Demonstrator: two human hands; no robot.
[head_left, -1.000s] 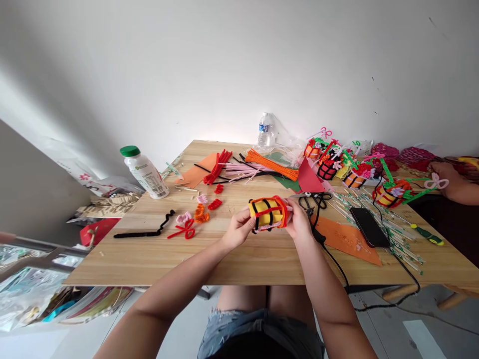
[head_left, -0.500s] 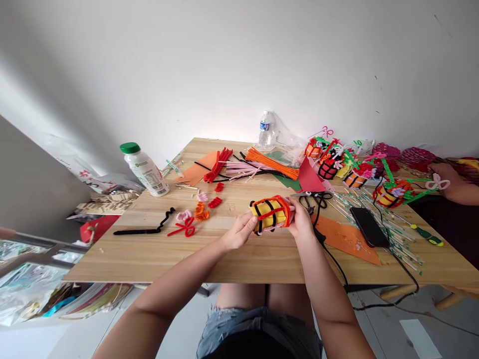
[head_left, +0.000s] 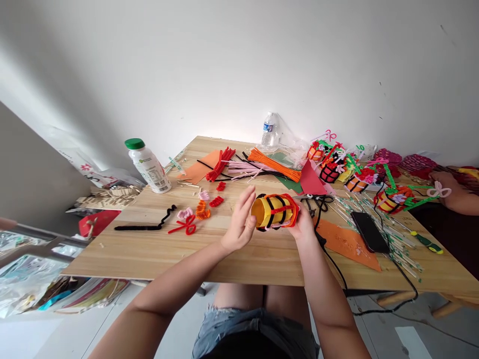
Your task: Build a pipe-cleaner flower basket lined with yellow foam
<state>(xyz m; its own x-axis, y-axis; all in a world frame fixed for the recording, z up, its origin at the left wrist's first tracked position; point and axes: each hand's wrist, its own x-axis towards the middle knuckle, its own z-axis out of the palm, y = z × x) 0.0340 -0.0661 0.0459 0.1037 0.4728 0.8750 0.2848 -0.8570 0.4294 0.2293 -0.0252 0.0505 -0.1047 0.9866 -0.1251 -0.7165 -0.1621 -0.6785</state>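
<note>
A small yellow paper basket [head_left: 277, 211] wrapped in black, red and orange pipe cleaners lies on its side above the table, its open mouth facing left. My right hand [head_left: 302, 223] holds it by the right end, with part of the fingers hidden behind it. My left hand [head_left: 241, 223] is beside the mouth, fingers stretched out and apart. To the left on the table are a red looped pipe cleaner [head_left: 184, 226], a coiled orange pipe cleaner [head_left: 202, 211] and a bent black pipe cleaner [head_left: 145, 227].
Pipe-cleaner bundles [head_left: 275, 163] lie at the back. Finished flower baskets [head_left: 362, 179], a phone [head_left: 369, 232], sticks [head_left: 404, 253], scissors [head_left: 318, 198] and a screwdriver [head_left: 426, 243] are on the right. A white bottle [head_left: 149, 167] stands left. Another person's hand [head_left: 451, 187] is at far right.
My left hand has let go of the basket's left end and spread its fingers. The basket has turned so its hollow inside shows, staying in my right hand.
</note>
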